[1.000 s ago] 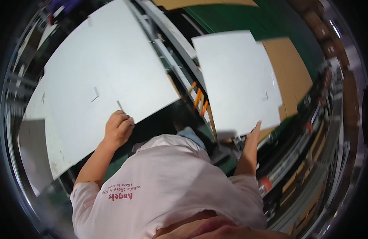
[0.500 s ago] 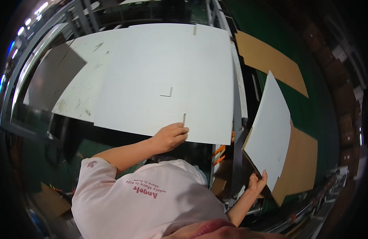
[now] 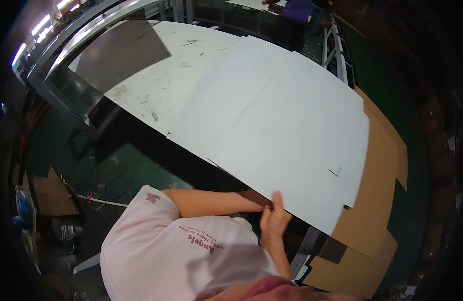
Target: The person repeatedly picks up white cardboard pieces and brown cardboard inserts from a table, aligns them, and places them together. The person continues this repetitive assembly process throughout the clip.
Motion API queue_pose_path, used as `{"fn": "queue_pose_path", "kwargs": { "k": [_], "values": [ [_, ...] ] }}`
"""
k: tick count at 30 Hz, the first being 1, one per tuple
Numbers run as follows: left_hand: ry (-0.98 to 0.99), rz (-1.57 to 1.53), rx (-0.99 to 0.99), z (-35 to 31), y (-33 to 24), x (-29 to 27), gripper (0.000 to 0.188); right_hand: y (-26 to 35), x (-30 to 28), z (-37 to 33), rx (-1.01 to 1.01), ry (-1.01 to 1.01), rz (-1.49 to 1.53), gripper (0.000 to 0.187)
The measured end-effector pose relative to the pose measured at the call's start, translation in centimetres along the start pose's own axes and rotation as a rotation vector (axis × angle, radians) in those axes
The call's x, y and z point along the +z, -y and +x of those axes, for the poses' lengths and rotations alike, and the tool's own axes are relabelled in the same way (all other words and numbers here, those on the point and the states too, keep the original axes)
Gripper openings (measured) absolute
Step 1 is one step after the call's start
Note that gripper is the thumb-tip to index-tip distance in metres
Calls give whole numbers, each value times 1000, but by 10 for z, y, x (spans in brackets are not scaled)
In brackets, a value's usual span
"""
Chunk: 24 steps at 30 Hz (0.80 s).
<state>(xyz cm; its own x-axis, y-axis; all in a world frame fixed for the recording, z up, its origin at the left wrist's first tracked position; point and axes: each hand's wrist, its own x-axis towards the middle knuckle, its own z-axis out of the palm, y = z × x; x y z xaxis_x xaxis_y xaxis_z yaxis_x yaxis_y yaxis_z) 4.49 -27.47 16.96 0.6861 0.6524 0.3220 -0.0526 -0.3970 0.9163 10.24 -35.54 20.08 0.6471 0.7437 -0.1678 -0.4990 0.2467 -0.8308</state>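
A large white cardboard sheet [image 3: 286,130], with a small L-shaped cut near its right end, lies over the table's right part and sticks out past it. My right hand [image 3: 274,219] is closed on the sheet's near edge, thumb on the top face, fingers hidden underneath. My left forearm [image 3: 221,202] runs rightward along that edge. Its hand is hidden behind the right hand and below the sheet, so its grip does not show. Near the sheet's left part, a thin raised edge suggests another white sheet beneath.
The scuffed white tabletop [image 3: 176,65] has a grey panel [image 3: 126,52] at its far left. Large brown cardboard sheets [image 3: 372,200] lie to the right, lower down. A metal frame [image 3: 56,95] borders the left. A person in a purple top [image 3: 295,11] is beyond the table.
The tilted white sheet in my right hand has swung left and now lies flat over the table. My right hand came in toward my body; my left hand left the slot and went out of sight.
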Motion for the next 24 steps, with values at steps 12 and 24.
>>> {"fn": "queue_pose_path", "kwargs": {
  "k": [12, 24],
  "values": [
    [985, 485, -494, -112, 4, -85, 21, -92, 75, -1, 773, 441, 69, 40],
    [336, 758, 365, 14, -43, -13, 34, -78, -54, 47, 319, 1187, -846, 45]
  ]
}}
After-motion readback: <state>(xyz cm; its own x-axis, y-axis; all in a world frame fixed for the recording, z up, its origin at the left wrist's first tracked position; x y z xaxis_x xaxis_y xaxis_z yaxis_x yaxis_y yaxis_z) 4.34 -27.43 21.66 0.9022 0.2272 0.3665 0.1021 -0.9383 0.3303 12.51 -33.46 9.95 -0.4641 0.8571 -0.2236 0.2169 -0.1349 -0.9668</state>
